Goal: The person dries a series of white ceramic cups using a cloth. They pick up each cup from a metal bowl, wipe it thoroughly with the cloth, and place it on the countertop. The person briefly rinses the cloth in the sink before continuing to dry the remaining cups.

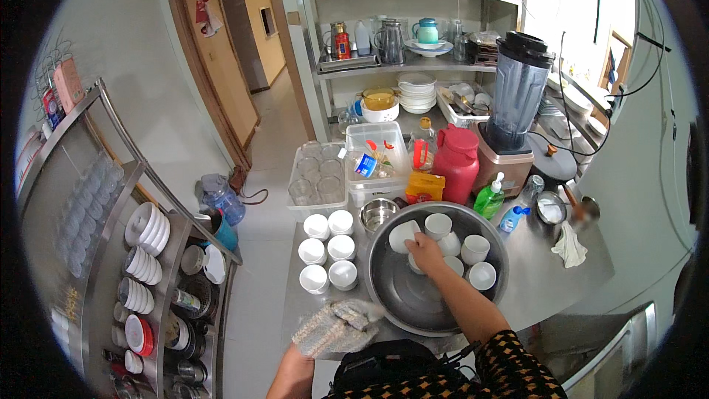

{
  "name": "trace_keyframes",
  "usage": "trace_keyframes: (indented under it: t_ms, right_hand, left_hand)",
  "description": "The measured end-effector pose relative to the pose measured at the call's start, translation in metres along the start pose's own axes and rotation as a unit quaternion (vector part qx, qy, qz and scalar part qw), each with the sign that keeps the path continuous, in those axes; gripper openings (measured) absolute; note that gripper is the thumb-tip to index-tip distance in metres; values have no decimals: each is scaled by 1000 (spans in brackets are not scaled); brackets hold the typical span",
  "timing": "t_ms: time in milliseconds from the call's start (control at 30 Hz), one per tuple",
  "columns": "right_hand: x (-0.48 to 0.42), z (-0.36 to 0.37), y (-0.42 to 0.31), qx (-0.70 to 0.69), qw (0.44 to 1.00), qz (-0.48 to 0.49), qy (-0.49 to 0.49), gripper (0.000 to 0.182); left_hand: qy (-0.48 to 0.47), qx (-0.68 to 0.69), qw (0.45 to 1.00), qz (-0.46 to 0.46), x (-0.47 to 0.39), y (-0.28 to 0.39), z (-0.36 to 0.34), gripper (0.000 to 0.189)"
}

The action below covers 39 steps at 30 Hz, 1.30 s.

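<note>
My right hand point(426, 252) grips a white cup point(403, 236) at the left part of a large metal basin point(382, 299). Several more white cups stand or lean in the basin around that hand, among them one at its lower right point(482, 276). A beige-and-grey cloth point(332, 328) is bunched in my left hand point(302, 348), near the table's front edge; the cloth covers most of its fingers. Left of the basin, several white cups point(343, 275) stand in two columns on the metal table.
Behind the basin are a small metal bowl point(379, 215), a red jug point(456, 165), a blender point(515, 94) and a green soap bottle point(489, 199). Glasses fill a plastic bin point(318, 211) at the back left. A metal rack point(183, 221) with bowls stands at the left.
</note>
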State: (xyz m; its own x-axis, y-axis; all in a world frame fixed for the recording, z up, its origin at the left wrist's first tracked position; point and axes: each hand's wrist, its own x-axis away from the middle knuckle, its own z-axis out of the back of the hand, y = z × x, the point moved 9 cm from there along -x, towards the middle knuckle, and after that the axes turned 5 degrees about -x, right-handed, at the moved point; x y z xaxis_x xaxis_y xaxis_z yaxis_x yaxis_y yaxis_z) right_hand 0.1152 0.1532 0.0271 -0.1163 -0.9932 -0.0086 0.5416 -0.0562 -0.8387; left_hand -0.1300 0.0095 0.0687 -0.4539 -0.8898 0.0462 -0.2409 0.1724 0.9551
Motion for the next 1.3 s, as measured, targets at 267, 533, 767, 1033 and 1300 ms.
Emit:
trace_keyframes:
  t_ms: [267,533,767,1033,1300]
  right_hand:
    - [60,-21,1,-700,689,-162,-94,26]
    - [87,-24,-19,-762,612,-131,-164,27]
    - [93,-36,-15,-719,650,-131,-207,28]
    - [96,-61,-8,-590,764,-113,-235,24]
    - [100,-50,-21,-486,828,-43,-278,17]
  left_hand:
    - [30,6,997,72,-22,-29,-7,36]
    - [29,-164,985,44,-61,-45,-18,33]
    - [-11,-364,931,5,-65,-71,-34,31]
    - [77,-276,957,-42,-90,-102,-30,28]
    - [116,-663,687,-274,-92,19,-97,52]
